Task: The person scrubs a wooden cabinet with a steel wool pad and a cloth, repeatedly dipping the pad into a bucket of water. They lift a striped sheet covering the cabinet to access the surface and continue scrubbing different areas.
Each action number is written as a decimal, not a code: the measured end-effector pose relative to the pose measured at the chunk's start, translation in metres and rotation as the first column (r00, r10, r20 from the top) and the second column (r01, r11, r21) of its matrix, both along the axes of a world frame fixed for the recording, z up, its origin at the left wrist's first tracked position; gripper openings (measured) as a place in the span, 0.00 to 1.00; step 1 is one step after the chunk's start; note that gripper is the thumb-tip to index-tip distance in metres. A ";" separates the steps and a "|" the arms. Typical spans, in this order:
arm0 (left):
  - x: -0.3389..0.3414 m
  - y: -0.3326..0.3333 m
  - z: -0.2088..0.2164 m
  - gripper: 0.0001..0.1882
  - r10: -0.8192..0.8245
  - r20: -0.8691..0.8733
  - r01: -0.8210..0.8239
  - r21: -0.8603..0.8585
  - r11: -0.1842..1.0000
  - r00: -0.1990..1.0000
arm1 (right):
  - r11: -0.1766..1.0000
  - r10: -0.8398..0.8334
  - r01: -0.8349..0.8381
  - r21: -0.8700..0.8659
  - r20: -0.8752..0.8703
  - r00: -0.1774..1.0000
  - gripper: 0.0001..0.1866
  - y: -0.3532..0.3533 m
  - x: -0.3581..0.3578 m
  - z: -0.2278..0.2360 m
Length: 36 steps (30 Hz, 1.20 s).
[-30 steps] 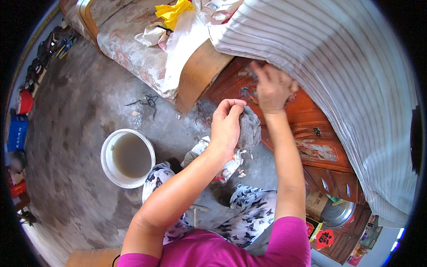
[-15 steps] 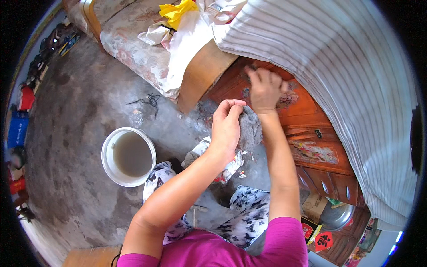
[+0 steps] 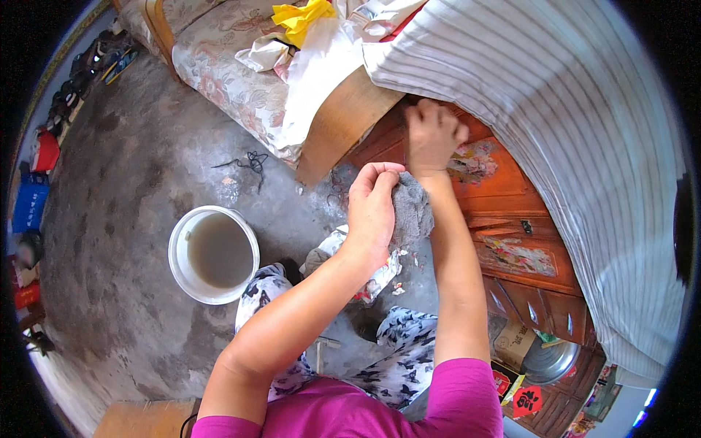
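Note:
My left hand (image 3: pixel 372 208) is closed on a grey cloth (image 3: pixel 412 208), pinched between thumb and fingers so that it hangs down beside the palm. Farther out, my right hand (image 3: pixel 434 139) is against the reddish-brown wooden cabinet (image 3: pixel 504 196), its fingers curled and slightly blurred. Whatever those fingers may hold is hidden. Close to the right hand, a patch of torn, colourful picture paper (image 3: pixel 475 162) clings to the wood. A second worn paper patch (image 3: pixel 517 255) is on the panel nearer to me.
A white bucket (image 3: pixel 252 252) of murky water stands at left. Crumpled paper scraps (image 3: pixel 383 277) lie between my legs, and black cord (image 3: pixel 252 164) is on the concrete floor. A floral sofa (image 3: pixel 226 87) is beyond. Striped fabric (image 3: pixel 555 95) drapes over the cabinet.
My right hand has shifted slightly along the cabinet, uncovering more of the paper patch. My left hand keeps its hold on the cloth. The whole view has moved a little.

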<state>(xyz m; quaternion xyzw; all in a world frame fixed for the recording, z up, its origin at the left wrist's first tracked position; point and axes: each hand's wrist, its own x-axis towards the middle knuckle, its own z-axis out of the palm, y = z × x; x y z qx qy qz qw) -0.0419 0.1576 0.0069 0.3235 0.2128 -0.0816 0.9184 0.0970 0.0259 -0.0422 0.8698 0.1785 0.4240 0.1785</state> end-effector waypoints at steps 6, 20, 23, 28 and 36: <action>-0.003 0.003 0.005 0.08 -0.010 -0.018 0.010 0.004 1.000 1.000 | 0.989 0.132 -0.144 -0.039 -0.223 0.966 0.10 -0.008 0.006 -0.056; -0.002 0.007 0.006 0.08 0.034 -0.006 -0.034 -0.033 0.999 0.999 | 0.997 0.030 -0.043 -0.068 -0.178 0.984 0.09 -0.002 -0.003 -0.038; -0.004 0.008 0.002 0.08 0.020 0.002 -0.020 -0.014 1.000 1.000 | 1.000 0.013 -0.013 0.003 -0.072 0.997 0.10 -0.012 -0.001 -0.030; -0.002 0.017 0.002 0.07 0.037 0.007 -0.037 -0.008 0.999 0.999 | 0.993 -0.022 0.005 0.122 0.133 0.991 0.16 0.011 -0.009 0.065; -0.003 0.007 0.005 0.07 0.012 -0.010 -0.013 -0.078 0.997 1.000 | 0.982 0.088 -0.110 -0.154 -0.142 0.986 0.10 -0.007 0.003 0.005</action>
